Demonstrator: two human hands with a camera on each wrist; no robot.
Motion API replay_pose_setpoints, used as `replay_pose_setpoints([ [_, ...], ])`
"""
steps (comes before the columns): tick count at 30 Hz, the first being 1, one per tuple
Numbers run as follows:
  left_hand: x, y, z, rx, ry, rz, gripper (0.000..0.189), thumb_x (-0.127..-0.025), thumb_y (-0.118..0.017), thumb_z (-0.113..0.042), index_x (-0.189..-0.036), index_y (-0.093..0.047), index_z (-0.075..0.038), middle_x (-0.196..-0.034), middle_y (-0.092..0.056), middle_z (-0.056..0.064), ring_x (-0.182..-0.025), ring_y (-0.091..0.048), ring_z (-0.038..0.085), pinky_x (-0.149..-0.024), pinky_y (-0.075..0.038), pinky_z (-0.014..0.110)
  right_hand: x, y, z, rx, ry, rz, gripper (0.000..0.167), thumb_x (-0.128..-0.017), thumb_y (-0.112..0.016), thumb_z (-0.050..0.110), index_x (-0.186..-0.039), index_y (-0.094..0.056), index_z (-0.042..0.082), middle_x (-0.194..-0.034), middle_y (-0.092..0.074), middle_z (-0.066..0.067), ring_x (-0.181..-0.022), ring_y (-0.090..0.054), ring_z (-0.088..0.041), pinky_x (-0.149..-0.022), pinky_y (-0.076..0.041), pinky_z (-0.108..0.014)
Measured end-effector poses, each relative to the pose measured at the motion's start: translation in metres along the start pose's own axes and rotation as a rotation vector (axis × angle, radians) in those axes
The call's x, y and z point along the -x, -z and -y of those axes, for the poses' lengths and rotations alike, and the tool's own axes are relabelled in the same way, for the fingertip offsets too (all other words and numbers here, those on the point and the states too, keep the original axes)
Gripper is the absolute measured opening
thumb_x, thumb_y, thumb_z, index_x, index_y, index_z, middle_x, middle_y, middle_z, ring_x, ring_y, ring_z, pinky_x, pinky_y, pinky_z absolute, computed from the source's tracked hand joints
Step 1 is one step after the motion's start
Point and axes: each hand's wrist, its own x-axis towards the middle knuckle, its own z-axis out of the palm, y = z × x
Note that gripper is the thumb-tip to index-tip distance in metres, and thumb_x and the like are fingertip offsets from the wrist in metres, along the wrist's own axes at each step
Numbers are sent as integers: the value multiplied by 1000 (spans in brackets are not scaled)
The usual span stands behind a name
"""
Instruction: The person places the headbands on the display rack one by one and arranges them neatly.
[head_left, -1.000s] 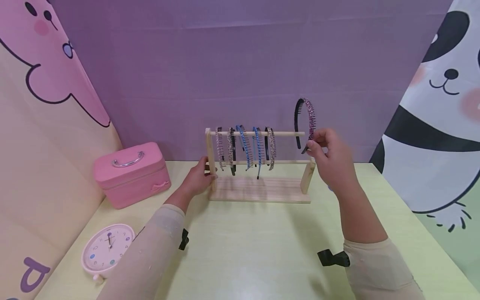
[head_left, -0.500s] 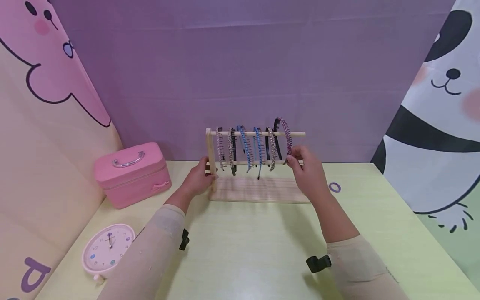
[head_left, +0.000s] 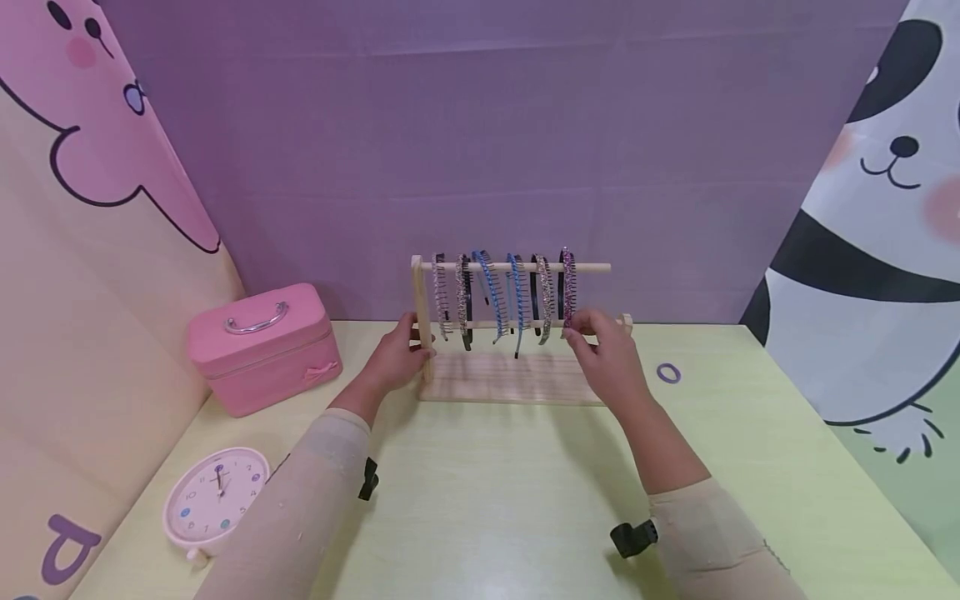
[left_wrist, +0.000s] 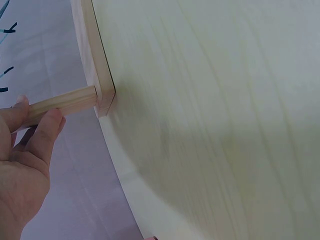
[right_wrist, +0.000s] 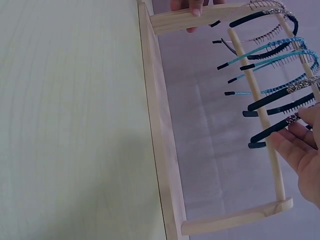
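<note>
A wooden headband rack [head_left: 517,387] stands on the table with two horizontal rods. My left hand [head_left: 395,358] grips its left upright; in the left wrist view the thumb and fingers wrap round that post [left_wrist: 72,101]. At the right end of the row, a black headband with purple-pink glitter [head_left: 569,283] hangs over the upper rod. My right hand [head_left: 611,358] pinches its near side low down, beside the lower rod [right_wrist: 254,87]. To its left hang several toothed headbands, among them a silver-glitter one [head_left: 544,296], a blue one [head_left: 517,292] and a pale pink one [head_left: 440,292].
A pink case [head_left: 262,350] with a silver handle stands left of the rack. In front of it lies a round pink clock [head_left: 213,500], near my left sleeve. A purple ring [head_left: 668,373] lies right of the rack. A purple cloth [head_left: 480,125] hangs behind.
My right hand has brought the purple-pink headband leftward and down from beyond the rod's right end onto the upper rod. The left hand has stayed on the post.
</note>
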Motion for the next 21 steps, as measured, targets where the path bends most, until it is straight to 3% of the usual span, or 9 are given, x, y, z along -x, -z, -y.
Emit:
replay_pose_setpoints([
  [21,0,1,1,14,-31,8,59,-97,-61,-10,-147,-28,-16,-136,-55,16,-128,-55,33,-102,-49,47,13,16,-3,-16,-33,90,31,-99,-59,24,-125,-55,6,-124,-62,-12,-118,-59,-28,-96,-53,-46],
])
